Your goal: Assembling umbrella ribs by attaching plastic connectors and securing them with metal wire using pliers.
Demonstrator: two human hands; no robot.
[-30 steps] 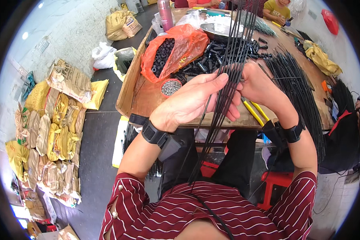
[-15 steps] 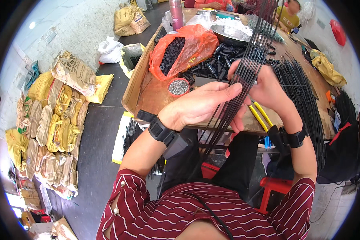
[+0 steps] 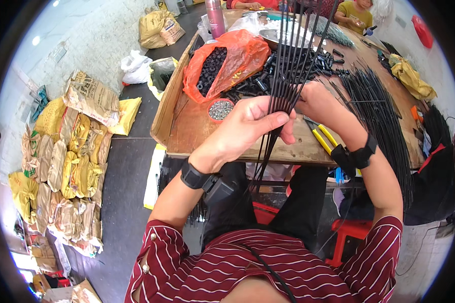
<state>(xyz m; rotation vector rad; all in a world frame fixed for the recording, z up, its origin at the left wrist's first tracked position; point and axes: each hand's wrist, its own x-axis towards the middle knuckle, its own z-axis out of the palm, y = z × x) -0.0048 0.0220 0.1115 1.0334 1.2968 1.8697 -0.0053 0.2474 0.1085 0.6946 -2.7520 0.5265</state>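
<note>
On the table (image 3: 187,139), a red plastic bag (image 3: 250,48) holds small black parts (image 3: 212,68); a red-rimmed dish (image 3: 219,120) holds silvery bits (image 3: 220,108). Over the near edge, the left hand (image 3: 243,122) pinches thin black rods (image 3: 284,83) between thumb and fingers. The right hand (image 3: 321,101) bends in beside them, fingertips hidden, grip impossible to tell. Some rod tops are cut off.
</note>
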